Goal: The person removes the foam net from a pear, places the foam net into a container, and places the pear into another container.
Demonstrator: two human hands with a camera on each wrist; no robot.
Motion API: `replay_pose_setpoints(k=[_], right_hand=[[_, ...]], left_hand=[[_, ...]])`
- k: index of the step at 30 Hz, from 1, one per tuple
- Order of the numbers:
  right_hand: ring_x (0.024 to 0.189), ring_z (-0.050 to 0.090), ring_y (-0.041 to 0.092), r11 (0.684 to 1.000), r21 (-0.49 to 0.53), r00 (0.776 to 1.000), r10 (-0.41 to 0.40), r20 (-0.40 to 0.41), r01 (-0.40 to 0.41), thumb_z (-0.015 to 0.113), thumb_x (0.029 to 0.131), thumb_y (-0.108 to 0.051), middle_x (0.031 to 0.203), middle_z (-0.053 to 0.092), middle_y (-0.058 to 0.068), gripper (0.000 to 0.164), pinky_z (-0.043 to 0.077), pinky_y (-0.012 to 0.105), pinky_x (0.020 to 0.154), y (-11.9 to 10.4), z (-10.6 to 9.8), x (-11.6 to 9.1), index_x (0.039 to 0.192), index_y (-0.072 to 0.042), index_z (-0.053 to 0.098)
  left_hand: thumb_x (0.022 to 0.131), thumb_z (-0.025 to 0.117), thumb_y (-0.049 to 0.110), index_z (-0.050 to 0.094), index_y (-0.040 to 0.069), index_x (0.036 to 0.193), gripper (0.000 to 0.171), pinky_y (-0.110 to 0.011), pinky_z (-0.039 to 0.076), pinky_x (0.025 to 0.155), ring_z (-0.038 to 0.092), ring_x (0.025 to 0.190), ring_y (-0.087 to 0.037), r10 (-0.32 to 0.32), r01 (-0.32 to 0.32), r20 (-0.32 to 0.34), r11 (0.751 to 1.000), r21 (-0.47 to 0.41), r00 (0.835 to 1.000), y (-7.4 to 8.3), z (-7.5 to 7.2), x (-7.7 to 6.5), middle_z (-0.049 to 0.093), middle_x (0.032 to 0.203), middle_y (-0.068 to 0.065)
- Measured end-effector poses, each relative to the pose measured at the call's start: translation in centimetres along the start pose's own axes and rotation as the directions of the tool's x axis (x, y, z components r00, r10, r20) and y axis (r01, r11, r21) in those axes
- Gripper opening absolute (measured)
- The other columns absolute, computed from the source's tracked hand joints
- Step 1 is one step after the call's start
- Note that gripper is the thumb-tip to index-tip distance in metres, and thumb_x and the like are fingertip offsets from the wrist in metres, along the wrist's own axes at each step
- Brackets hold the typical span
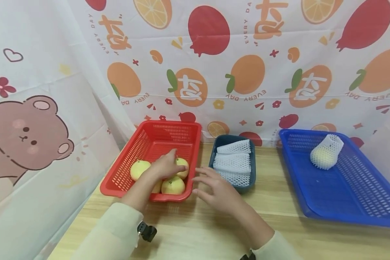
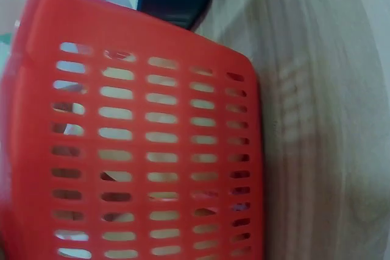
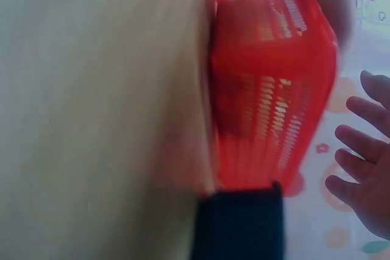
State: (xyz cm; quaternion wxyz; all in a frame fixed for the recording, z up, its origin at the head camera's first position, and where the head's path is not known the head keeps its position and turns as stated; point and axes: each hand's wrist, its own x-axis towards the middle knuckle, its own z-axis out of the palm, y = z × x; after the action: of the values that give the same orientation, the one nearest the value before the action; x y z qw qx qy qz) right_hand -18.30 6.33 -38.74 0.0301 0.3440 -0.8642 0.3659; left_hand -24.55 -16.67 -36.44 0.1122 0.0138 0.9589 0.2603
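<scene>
In the head view, my left hand [image 1: 167, 165] reaches into the red basket [image 1: 196, 151], its thumb and a finger spread at a yellow pear [image 1: 183, 174]. Its other fingers are hidden. Close by lie another yellow pear [image 1: 173, 185], one at the left side [image 1: 139, 169], and one partly covered by my wrist. My right hand [image 1: 219, 189] hovers just right of the basket, fingers apart and holding nothing; the right wrist view shows the same spread hand [image 3: 368, 159]. In the left wrist view the basket's slotted wall [image 2: 134, 22] hides my left hand.
A dark teal bin [image 1: 252, 169] holding white foam net sleeves [image 1: 232, 162] stands right of the red basket. Further right, a blue basket [image 1: 325, 195] contains one pear in a foam net [image 1: 326, 153]. Printed cloth [image 1: 214, 115] hangs behind the wooden table [image 1: 266, 206].
</scene>
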Motion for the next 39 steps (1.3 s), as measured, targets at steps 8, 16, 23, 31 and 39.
replay_pose_setpoints(k=[8, 16, 23, 31, 39], right_hand=[[0.138, 0.045, 0.018, 0.975, -0.208, 0.993, -0.096, -0.063, 0.081, 0.07, 0.091, -0.036, 0.143, 0.055, -0.001, 0.042, 0.046, 0.043, 0.105, -0.1, -6.5, 0.1, 0.13, -0.022, 0.065], [0.123, 0.058, 0.028, 0.949, -0.314, 0.968, -0.102, -0.228, 0.026, 0.071, 0.092, -0.028, 0.133, 0.062, 0.009, 0.043, 0.048, 0.05, 0.101, 3.7, -15.2, 0.1, 0.13, -0.012, 0.063], [0.118, 0.058, 0.042, 0.925, -0.261, 0.91, 0.166, -0.38, -0.277, 0.06, 0.097, -0.035, 0.131, 0.062, 0.02, 0.045, 0.046, 0.06, 0.096, 10.5, -23.5, -0.2, 0.133, -0.008, 0.06], [0.121, 0.047, 0.055, 0.766, -0.265, 0.796, 0.483, -0.364, -0.586, 0.046, 0.098, -0.054, 0.136, 0.047, 0.038, 0.075, 0.039, 0.068, 0.097, 19.2, -29.5, -2.7, 0.143, 0.006, 0.041], [0.122, 0.035, 0.064, 0.584, -0.335, 0.66, 0.727, -0.188, -0.739, 0.057, 0.095, -0.047, 0.133, 0.036, 0.049, 0.09, 0.032, 0.071, 0.101, 23.9, -31.1, -5.7, 0.141, 0.022, 0.024]], left_hand=[[0.085, 0.073, 0.047, 0.03, 0.015, 0.154, 0.087, -0.062, 0.043, 0.101, 0.04, 0.138, -0.033, 0.158, -0.145, -0.211, 0.987, 0.076, 0.965, 5.9, 0.5, -1.3, 0.041, 0.153, -0.01], [0.091, 0.066, 0.046, 0.037, 0.022, 0.151, 0.072, -0.047, 0.042, 0.109, 0.041, 0.139, -0.02, 0.405, -0.429, -0.212, 0.9, -0.075, 0.889, 13.0, 4.5, -1.3, 0.041, 0.154, 0.0], [0.096, 0.059, 0.047, 0.04, 0.02, 0.15, 0.064, -0.04, 0.036, 0.114, 0.036, 0.144, -0.016, 0.543, -0.551, -0.11, 0.833, -0.053, 0.832, 18.3, 9.5, 0.5, 0.041, 0.155, 0.0], [0.098, 0.048, 0.056, 0.04, 0.031, 0.15, 0.058, -0.035, 0.039, 0.112, 0.033, 0.145, -0.012, 0.621, -0.625, 0.073, 0.774, 0.098, 0.78, 23.1, 14.8, 0.7, 0.034, 0.158, 0.007], [0.098, 0.041, 0.061, 0.049, 0.028, 0.144, 0.057, -0.027, 0.03, 0.117, 0.03, 0.145, -0.008, 0.682, -0.692, 0.136, 0.682, 0.237, 0.718, 24.0, 17.7, 0.7, 0.034, 0.157, 0.007]])
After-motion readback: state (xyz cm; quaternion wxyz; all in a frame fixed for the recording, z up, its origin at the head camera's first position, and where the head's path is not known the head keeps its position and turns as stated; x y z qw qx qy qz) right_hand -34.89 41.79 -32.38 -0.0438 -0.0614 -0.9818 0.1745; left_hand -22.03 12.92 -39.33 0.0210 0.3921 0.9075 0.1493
